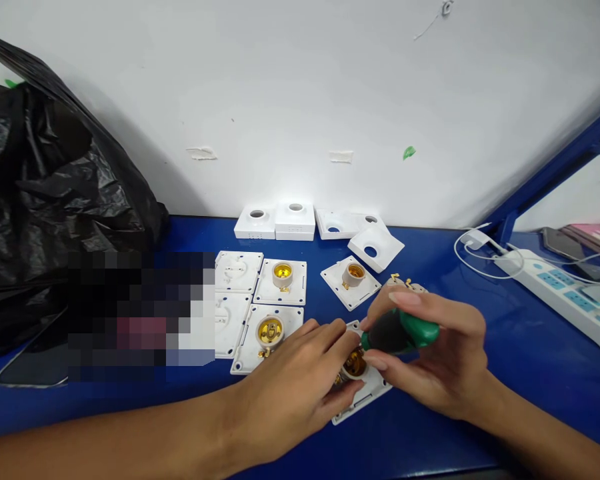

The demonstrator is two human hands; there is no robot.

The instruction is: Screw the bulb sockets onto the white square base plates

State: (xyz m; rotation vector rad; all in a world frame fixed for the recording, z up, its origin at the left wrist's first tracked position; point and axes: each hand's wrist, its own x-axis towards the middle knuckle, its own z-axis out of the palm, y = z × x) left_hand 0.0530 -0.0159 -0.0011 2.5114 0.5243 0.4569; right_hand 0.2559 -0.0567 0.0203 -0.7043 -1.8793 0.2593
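Note:
My right hand (433,343) grips a screwdriver (397,331) with a green and black handle, tilted over a lamp socket (355,363). The screwdriver's tip is hidden. Fingers of my left hand (305,373) close around that socket, which sits on a square white base plate (367,395) on the table. To the left lie two more base plates with brass-lined sockets, one socket (271,332) close to my left hand and another (283,274) behind it. A further plate with a socket (354,273) lies turned at an angle beyond my hands.
Several white covers (295,223) with round holes stand along the wall. Bare white plates (236,272) lie left of the sockets. A black plastic bag (65,180) fills the left side. A power strip (565,293) with cables lies at the right, beside a blue metal frame (555,167).

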